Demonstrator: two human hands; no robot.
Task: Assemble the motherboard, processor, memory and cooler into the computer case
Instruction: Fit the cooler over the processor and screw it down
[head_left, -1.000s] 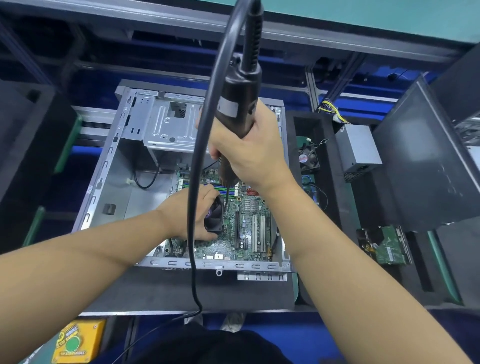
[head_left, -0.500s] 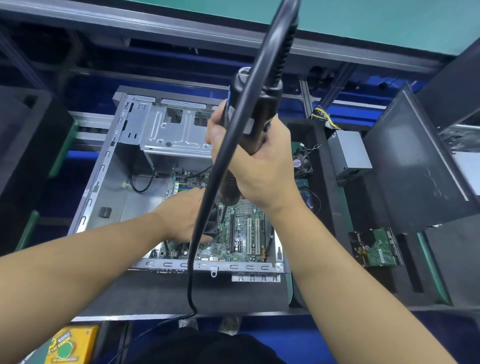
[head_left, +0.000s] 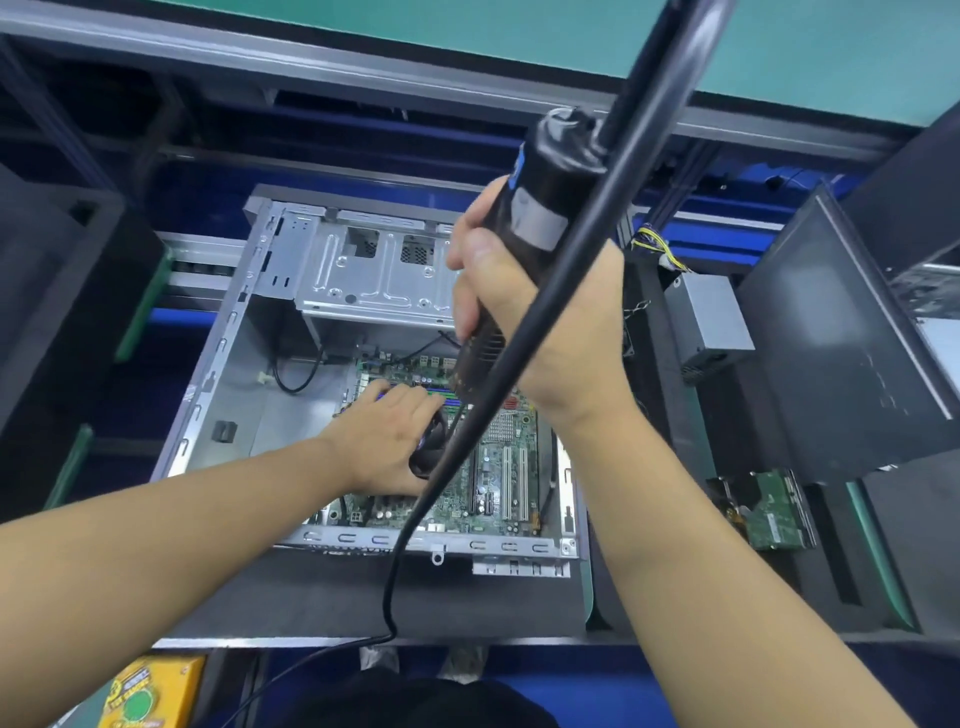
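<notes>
An open grey computer case (head_left: 218, 374) lies on its side with the green motherboard (head_left: 498, 483) seated inside. My left hand (head_left: 384, 447) rests on the black cooler fan (head_left: 428, 457) on the board, covering most of it. My right hand (head_left: 524, 312) grips a black electric screwdriver (head_left: 540, 218) held upright above the board, its tip pointing down beside the cooler. The screwdriver's thick black cable (head_left: 519, 332) crosses the view in front of both hands. Coloured memory slots (head_left: 441, 395) show just behind my left hand. The processor is hidden.
A grey power supply (head_left: 711, 317) with yellow wires and a hard drive (head_left: 774, 512) sit in black foam trays at the right. A dark case side panel (head_left: 841, 338) leans at the right. A yellow box (head_left: 145, 691) is at the bottom left.
My right hand has lifted the screwdriver up and tilted it right, away from the cooler. My left hand's fingers have straightened and spread over the cooler.
</notes>
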